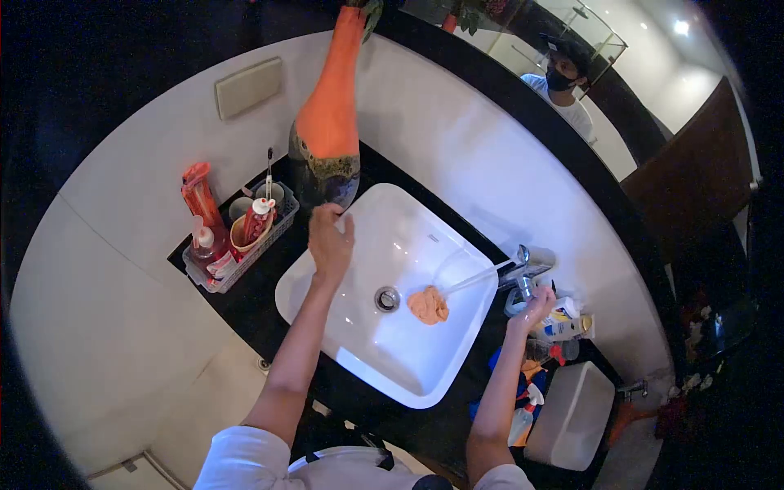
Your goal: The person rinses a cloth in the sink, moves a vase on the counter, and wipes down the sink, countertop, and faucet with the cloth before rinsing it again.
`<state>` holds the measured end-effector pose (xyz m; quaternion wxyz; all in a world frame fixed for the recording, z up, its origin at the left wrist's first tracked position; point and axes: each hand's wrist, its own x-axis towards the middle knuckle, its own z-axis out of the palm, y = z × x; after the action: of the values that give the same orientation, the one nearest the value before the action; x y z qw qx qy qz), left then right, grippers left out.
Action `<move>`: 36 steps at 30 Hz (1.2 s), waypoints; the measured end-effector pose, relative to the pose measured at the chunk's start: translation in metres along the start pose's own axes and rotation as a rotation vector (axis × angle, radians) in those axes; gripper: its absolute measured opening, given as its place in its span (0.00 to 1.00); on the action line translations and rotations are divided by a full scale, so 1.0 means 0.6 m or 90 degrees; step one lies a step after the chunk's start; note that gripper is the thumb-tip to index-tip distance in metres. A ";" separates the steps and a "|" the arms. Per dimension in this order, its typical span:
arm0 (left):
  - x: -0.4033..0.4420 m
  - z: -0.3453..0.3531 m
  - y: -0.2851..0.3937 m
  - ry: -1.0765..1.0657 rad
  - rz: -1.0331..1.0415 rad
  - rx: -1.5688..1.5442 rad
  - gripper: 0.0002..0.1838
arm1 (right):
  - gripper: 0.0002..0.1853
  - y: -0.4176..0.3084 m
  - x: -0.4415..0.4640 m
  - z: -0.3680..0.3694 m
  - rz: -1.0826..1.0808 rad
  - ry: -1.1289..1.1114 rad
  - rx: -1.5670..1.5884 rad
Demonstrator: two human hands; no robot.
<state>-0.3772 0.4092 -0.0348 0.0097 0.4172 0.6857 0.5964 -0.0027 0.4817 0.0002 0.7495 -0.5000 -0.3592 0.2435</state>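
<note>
- Looking at the head view, the orange lump [429, 305] (cloth or sponge, can't tell) sits in the sink [371, 208] just beside the drain [387, 299], probably so the water from the tap [535, 260] catches its edge.
- Left grip [331, 243]: near the vase [328, 122], fingers loosely bent, nothing visible in it.
- Right grip [536, 305]: up by the tap, presumably for the flow; can't tell how closed or if it's holding anything.
- Basket [276, 229] on the bench [257, 300] keeps the toiletries [214, 249] corralled.

You have a crumpled peach-orange bundle [429, 305], a plain white ceramic sink [376, 237], a glossy black counter [257, 299], and a bottle-shaped vase [331, 114], orange above mottled dark.
</note>
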 end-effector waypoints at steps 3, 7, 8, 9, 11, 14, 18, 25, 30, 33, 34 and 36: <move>0.021 -0.009 -0.017 0.127 -0.040 0.128 0.19 | 0.09 -0.005 -0.021 0.000 -0.105 -0.044 -0.022; 0.024 0.003 -0.041 0.098 -0.119 0.116 0.21 | 0.13 -0.003 -0.125 0.020 -0.252 -0.210 -0.071; 0.024 -0.001 -0.037 0.076 -0.149 0.101 0.23 | 0.14 -0.007 -0.164 0.033 -0.302 -0.295 -0.129; 0.022 -0.003 -0.037 0.052 -0.180 0.088 0.25 | 0.16 -0.040 -0.187 0.052 -0.165 -0.524 -0.266; 0.020 0.002 -0.035 0.112 -0.153 0.116 0.30 | 0.19 -0.070 -0.203 0.109 0.121 -0.862 -0.464; 0.021 -0.004 -0.033 0.155 -0.109 0.175 0.39 | 0.24 -0.071 -0.226 0.220 -0.080 -0.930 -0.449; 0.022 0.000 -0.034 0.098 -0.121 0.200 0.43 | 0.28 -0.049 -0.223 0.381 -0.062 -1.004 -0.347; 0.021 0.001 -0.048 0.083 -0.115 0.163 0.42 | 0.43 -0.049 -0.259 0.573 -0.278 -0.743 -0.196; 0.022 -0.005 -0.048 0.049 -0.142 0.143 0.40 | 0.40 -0.161 -0.276 0.677 -0.239 -0.706 0.013; 0.027 -0.008 -0.040 0.031 -0.150 0.134 0.39 | 0.33 -0.218 -0.279 0.706 -0.036 -0.834 0.162; 0.029 -0.011 -0.034 0.019 -0.181 0.095 0.40 | 0.30 -0.218 -0.275 0.714 -0.036 -0.847 0.158; 0.030 -0.013 -0.036 0.005 -0.214 0.058 0.40 | 0.27 -0.214 -0.271 0.721 -0.034 -0.861 0.153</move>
<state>-0.4046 0.4148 -0.0416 0.0875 0.2943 0.7724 0.5561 -0.4417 0.5635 0.1758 0.4166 -0.1422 -0.7306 0.5220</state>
